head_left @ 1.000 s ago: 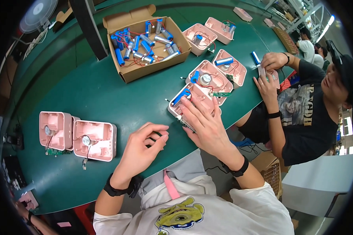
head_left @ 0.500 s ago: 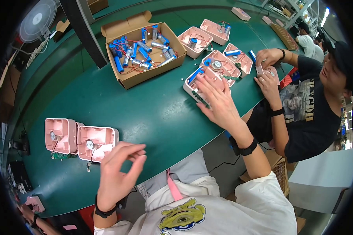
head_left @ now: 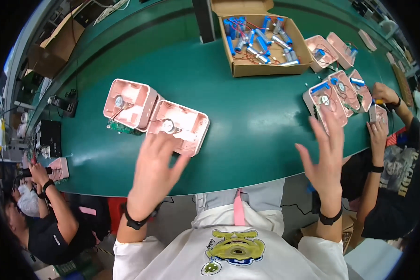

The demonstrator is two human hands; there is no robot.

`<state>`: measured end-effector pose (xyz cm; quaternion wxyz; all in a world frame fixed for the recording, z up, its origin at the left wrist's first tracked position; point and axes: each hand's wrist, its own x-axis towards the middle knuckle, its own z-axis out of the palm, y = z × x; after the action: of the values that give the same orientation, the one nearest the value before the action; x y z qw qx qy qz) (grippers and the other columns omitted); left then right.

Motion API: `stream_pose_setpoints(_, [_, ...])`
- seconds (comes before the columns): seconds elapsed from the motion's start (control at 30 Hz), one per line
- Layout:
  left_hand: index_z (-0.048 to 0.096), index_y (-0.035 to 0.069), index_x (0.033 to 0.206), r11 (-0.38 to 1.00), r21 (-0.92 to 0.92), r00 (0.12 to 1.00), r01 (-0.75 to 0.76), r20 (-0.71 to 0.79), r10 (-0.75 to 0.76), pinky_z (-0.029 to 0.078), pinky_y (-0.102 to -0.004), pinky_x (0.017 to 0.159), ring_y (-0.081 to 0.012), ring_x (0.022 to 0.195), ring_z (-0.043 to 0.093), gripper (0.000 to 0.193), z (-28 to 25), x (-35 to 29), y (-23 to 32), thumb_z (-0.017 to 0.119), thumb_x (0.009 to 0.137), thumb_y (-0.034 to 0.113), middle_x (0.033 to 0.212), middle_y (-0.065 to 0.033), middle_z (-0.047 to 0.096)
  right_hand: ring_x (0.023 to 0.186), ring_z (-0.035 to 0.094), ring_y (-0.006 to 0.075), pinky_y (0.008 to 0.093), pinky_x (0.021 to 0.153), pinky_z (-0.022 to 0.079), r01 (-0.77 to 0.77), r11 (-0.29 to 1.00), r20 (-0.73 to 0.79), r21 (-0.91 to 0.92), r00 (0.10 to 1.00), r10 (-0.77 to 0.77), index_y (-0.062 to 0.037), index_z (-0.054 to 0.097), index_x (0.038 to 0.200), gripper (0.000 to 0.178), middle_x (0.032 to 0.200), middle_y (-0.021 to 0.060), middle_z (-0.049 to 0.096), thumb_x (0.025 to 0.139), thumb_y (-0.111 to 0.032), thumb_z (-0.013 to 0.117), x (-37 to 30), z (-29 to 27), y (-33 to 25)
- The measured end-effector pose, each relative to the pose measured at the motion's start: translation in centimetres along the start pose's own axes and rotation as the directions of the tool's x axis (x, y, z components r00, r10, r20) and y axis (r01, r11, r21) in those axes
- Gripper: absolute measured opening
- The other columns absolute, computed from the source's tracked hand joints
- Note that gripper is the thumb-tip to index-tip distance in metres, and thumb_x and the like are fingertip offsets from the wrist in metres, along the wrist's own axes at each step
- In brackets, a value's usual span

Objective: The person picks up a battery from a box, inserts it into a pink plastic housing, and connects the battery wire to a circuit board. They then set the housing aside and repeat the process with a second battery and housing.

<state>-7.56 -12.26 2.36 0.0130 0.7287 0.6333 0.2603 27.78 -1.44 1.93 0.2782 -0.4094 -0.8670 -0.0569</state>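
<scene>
My left hand (head_left: 156, 165) is over the near-left edge of a pink plastic housing (head_left: 193, 123), its thumb spread away from the fingers. The fingertips overlap the housing's rim near its round silver speaker (head_left: 167, 125); contact cannot be made out. A second pink housing (head_left: 142, 98) stands against it on the left, with a green circuit board (head_left: 121, 128) hanging out on wires. My right hand (head_left: 325, 161) is empty in the air, fingers apart. Just beyond its fingertips stands another pink housing (head_left: 309, 99) holding a blue battery (head_left: 320, 87) and a speaker.
A cardboard box (head_left: 270, 70) of blue and silver wired batteries stands at the back right. Several more pink housings (head_left: 343, 49) are grouped beside it. Co-workers sit on both sides; one hand (head_left: 378, 135) at the right holds a small pink housing. A black post (head_left: 204, 21) rises behind.
The view has swung left. My right hand has drawn back from the right-hand housing toward me. My left hand has moved onto the nearer left housing.
</scene>
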Motion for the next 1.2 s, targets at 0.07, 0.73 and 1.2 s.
stream_pose_setpoints(0.07, [0.069,-0.002,0.1,0.998,0.056,0.999,0.014,0.03,-0.016,0.049,-0.0448,0.081,-0.0355,0.095,0.06,0.019,1.4,-0.5,0.6,0.08,0.086,0.003,0.098,-0.0149,0.064,0.136,0.055,0.0411,0.054,0.113,0.043,0.003,0.982,0.068,0.189,0.998,-0.016,-0.0041,0.062,0.141,0.063,0.155,0.0193,0.053,0.083,-0.009,0.085,0.7,1.3,-1.2])
stream_pose_setpoints(0.73, [0.068,-0.001,0.102,0.926,-0.123,0.893,-0.357,0.247,0.377,0.044,-0.0422,0.094,-0.0285,0.103,0.058,0.024,5.3,0.2,7.6,0.073,0.079,0.006,0.101,-0.0116,0.06,0.099,0.069,0.0366,0.0459,0.087,0.057,-0.045,0.931,-0.056,0.362,0.996,0.07,0.0024,0.072,0.112,0.026,0.112,0.0164,0.073,0.09,-0.01,0.078,5.7,6.0,-7.1])
stream_pose_setpoints(1.2, [0.071,0.002,0.12,0.858,-0.507,0.982,0.085,0.188,0.013,0.054,-0.0419,0.097,-0.0322,0.117,0.067,0.035,5.4,5.7,1.5,0.082,0.086,0.004,0.126,-0.0135,0.068,0.097,0.075,0.0196,0.0331,0.083,0.061,-0.493,0.091,0.436,0.865,0.83,0.347,0.0091,0.067,0.12,0.025,0.104,0.0157,0.077,0.108,-0.012,0.063,6.5,6.3,-3.2])
